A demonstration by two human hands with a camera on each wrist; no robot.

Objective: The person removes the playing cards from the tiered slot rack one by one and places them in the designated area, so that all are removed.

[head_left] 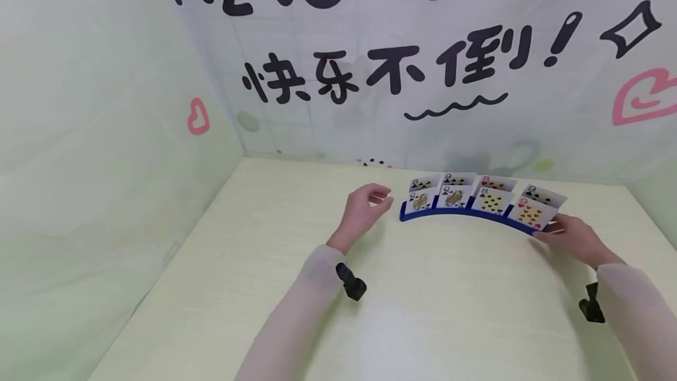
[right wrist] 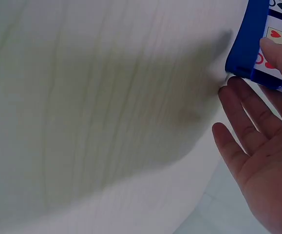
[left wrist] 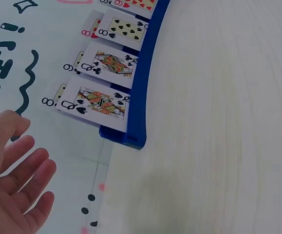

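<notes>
Probably light and stiff, the curved blue card holder (left wrist: 144, 63), at the table's (head_left: 455, 310) back, is best taken by its ends; the left hand (head_left: 364, 211) is relaxed; whether the right hand (head_left: 575, 238) pinches cannot be told.

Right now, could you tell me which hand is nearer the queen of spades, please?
Left: the left hand is just beside the queen of spades, not touching it; the right hand is at the opposite end of the blue holder.

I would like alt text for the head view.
A curved blue rack holds eight playing cards in two rows on a table. A person's right hand is at the rack's right end; the left hand is apart, near the other end.
</notes>
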